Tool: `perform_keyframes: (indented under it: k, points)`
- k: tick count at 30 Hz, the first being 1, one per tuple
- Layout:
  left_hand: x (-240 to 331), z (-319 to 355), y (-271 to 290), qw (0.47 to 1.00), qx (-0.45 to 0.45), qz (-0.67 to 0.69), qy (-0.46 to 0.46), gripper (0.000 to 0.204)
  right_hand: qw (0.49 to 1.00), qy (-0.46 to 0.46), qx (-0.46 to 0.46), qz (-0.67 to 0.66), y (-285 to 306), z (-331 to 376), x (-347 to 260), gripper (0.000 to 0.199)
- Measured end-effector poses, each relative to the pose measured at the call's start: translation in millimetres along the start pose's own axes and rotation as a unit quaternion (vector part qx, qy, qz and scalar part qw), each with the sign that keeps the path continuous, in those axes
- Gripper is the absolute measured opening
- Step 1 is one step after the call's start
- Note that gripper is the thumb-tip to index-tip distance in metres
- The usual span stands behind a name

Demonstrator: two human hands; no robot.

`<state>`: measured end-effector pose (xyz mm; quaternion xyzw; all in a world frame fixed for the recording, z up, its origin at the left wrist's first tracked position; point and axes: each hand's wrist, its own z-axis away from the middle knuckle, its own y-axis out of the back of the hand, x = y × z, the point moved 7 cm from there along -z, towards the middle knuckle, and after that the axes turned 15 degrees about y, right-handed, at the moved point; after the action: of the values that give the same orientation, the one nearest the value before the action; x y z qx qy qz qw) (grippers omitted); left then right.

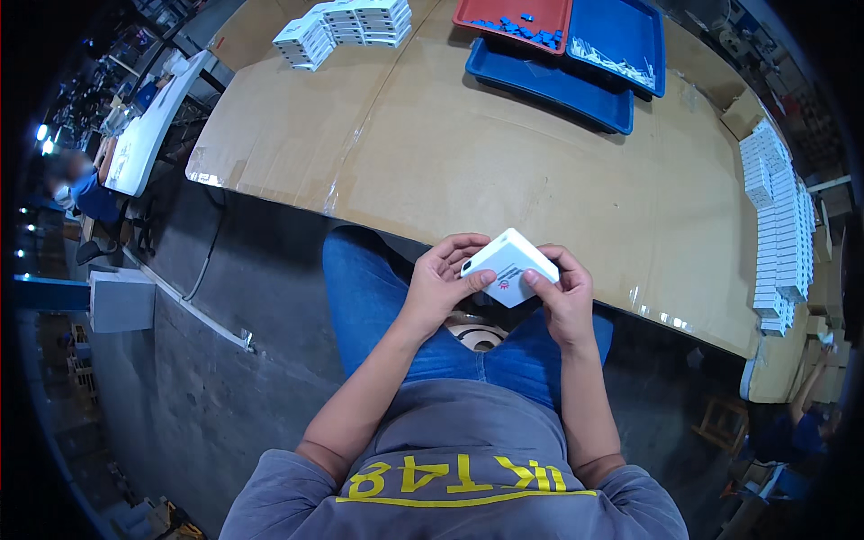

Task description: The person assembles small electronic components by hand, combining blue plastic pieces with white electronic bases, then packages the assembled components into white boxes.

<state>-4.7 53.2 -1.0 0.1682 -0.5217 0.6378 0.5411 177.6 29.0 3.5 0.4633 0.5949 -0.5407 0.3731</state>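
Observation:
Between my two hands is a small white square box (520,261) with grey print and a small red mark on its upper face and a dark opening in its left side. It is held over my lap, just off the table's near edge. My left hand (452,274) grips its left corner, thumb on the printed face and fingers behind. At its right side my right hand (565,286) presses the thumb on top, with the fingers wrapped round the edge. What the fingers touch underneath is hidden.
Ahead lies a cardboard-covered table (432,153). White boxes (346,29) are stacked at its far left, and many more white boxes (778,225) at the right. A red tray (553,11) holds blue pieces, a blue tray (621,36) white sticks. Below them sits another blue tray (549,85).

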Motion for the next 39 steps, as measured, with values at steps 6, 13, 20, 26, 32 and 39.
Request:
perform_keyframes:
  k: [6, 13, 20, 26, 32, 39]
  points:
    - [-14.8, 0.7, 11.6, 0.999, -0.016, 0.001, 0.031, 0.037, 0.995, 0.011, -0.098, 0.023, 2.6, 2.8, -3.1, 0.041]
    - [-4.2, 9.0, 7.1, 0.99, -0.035, -0.129, -0.044, 0.03, 0.985, 0.094, -0.106, 0.101, -4.8, 4.5, -16.0, 0.02]
    - [-0.2, 6.8, 2.2, 0.984, -0.033, -0.176, -0.011, 0.031, 0.993, 0.075, -0.075, 0.051, 1.8, 4.0, -0.3, 0.027]
    - [7.3, 7.8, -11.8, 0.986, -0.103, -0.113, -0.065, 0.052, 0.944, -0.137, 0.084, -0.289, -6.5, 20.0, 41.6, 0.039]
    - [-7.6, 5.1, -16.4, 0.989, -0.092, -0.108, -0.035, 0.059, 0.891, -0.238, 0.08, -0.378, -21.9, 42.6, 59.4, 0.037]
    - [-10.2, 3.1, 1.3, 0.999, -0.021, -0.019, 0.044, 0.059, 0.949, -0.25, -0.031, -0.188, -23.9, 43.8, 54.0, 0.031]
